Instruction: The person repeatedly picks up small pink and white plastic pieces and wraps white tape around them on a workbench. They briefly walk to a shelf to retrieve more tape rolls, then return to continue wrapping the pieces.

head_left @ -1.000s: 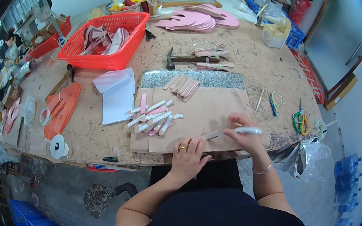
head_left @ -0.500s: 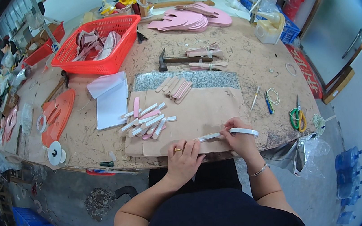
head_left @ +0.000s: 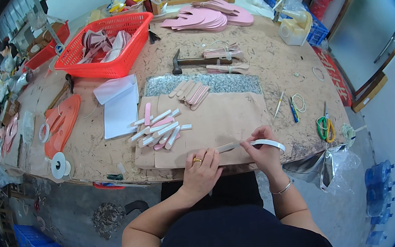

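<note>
At the near edge of the work mat, my left hand [head_left: 201, 168] is closed over one end of a narrow tan strip [head_left: 226, 147], its fingertips pressing it down. My right hand [head_left: 264, 151] pinches a roll of white tape [head_left: 273, 144] just right of the strip's other end. The tape curves out past my right fingers. Left of centre lies a loose pile of short rounded pink strips [head_left: 161, 128], several with a white band along them. Behind it rests a neater row of plain tan and pink strips [head_left: 191, 93].
A grey speckled slab [head_left: 237, 86] lies under the far part of the tan mat [head_left: 236, 114]. Beyond it are a hammer [head_left: 200, 62] and bundled strips [head_left: 225, 69]. Scissors [head_left: 326, 129] lie right; white paper [head_left: 121, 114] and a red basket [head_left: 121, 66] stand left.
Both hands have shifted slightly. The piece between them looked whiter before and now shows mostly tan. The tape roll has turned a little in my right hand.
</note>
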The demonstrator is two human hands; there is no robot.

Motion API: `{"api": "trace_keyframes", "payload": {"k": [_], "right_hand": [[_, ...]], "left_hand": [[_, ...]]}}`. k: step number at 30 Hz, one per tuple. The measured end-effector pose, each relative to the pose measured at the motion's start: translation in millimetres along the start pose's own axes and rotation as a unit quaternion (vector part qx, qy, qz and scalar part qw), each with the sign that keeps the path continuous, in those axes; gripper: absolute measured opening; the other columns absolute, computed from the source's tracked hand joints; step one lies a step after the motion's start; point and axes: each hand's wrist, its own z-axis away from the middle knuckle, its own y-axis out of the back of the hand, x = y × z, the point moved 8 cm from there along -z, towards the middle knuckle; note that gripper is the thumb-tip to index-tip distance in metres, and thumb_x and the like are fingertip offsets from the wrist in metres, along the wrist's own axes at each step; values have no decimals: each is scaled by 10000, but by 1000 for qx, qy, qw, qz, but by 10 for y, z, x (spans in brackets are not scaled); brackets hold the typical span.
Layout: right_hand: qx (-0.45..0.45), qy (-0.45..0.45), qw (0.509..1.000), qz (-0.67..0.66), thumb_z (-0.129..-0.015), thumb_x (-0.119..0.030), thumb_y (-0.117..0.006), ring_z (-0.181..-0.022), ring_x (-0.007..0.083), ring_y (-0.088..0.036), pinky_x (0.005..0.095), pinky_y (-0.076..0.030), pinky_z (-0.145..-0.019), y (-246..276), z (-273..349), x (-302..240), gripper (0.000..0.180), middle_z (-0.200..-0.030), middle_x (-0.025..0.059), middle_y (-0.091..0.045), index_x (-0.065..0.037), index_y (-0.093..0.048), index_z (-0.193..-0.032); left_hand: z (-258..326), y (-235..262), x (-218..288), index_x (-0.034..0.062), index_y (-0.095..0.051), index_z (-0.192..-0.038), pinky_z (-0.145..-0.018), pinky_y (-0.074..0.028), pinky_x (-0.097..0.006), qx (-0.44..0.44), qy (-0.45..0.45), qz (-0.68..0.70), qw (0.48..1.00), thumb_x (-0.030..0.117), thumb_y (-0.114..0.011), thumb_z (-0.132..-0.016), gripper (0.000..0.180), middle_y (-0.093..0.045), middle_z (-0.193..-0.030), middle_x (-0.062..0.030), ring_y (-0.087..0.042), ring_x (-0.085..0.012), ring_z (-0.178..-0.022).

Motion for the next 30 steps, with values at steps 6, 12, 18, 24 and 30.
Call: {"api": "trace_keyframes", "payload": {"k": [6,12,18,24,30], "right_hand": [[-4,27,979,200,-766,-78,-811,-706,157,-668,300,-528,-642,33,-96,70,339,-771,83,-677,-30,-546,-973],[-18,38,971,235,-763,-90,-810,-687,175,-666,302,-520,-628,0,-98,63,314,-767,87,-677,-37,-564,-952],[-31,76,970,229,-791,-89,-798,-720,145,-660,287,-519,-640,-59,-93,23,274,-808,73,-676,-51,-573,-942],[-41,92,994,-44,-843,-47,-775,-793,88,-641,233,-513,-703,-102,51,-88,267,-851,56,-671,-16,-558,-996],[-26,165,986,-18,-817,-5,-766,-825,169,-664,292,-526,-741,-205,141,-272,214,-882,84,-686,-38,-588,-929]], "left_hand": [[-9,27,-10,43,-598,-1218,-1034,-313,-430,6,3,5,1000,371,-742,-796,554,-572,-1221,-66,-498,-214,-1184],[-16,16,-5,101,-599,-1243,-1042,-289,-435,8,10,-1,1000,400,-737,-803,549,-549,-1188,-45,-482,-211,-1174],[-140,30,-72,165,-600,-1269,-1034,-269,-456,-49,44,74,995,406,-712,-837,507,-546,-1173,-59,-495,-219,-1155],[-466,43,-304,129,-666,-1131,-1000,-283,-480,19,118,276,954,292,-661,-898,285,-611,-1124,-64,-546,-224,-1108],[-428,56,-364,118,-673,-933,-973,-300,-473,51,123,277,952,175,-655,-857,96,-659,-905,-14,-587,-210,-1034]]}}
